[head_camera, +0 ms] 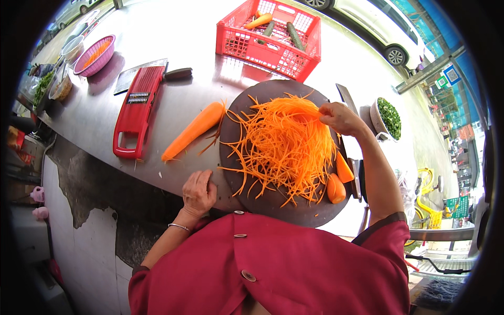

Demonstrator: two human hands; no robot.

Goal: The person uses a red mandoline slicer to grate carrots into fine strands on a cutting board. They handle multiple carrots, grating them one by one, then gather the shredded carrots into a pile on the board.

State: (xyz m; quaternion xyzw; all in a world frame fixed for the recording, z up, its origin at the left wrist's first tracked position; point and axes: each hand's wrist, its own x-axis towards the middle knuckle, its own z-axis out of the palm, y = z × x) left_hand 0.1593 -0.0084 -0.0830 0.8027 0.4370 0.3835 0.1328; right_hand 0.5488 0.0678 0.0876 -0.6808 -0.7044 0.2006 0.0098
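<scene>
My right hand (341, 119) pinches strands at the upper right of a big heap of shredded carrot (287, 145). The heap lies on a round dark cutting board (271, 212), with loose shreds over its left rim. Two cut carrot pieces (336, 189) sit at the board's right edge. My left hand (200, 193) rests by the table's near edge, left of the board, fingers curled in and no object visible in them. Above it a whole peeled carrot (193, 132) lies on the metal table (204, 90), apart from the hand. Further left is a red mandoline grater (138, 112).
A cleaver (125, 78) lies partly under the grater. The red plastic crate (267, 59) holds a carrot and cucumbers. A pink basket (94, 65) of carrot shreds stands far left. Right of the board are a riveted knife handle (356, 180) and a basket of chopped greens (388, 118).
</scene>
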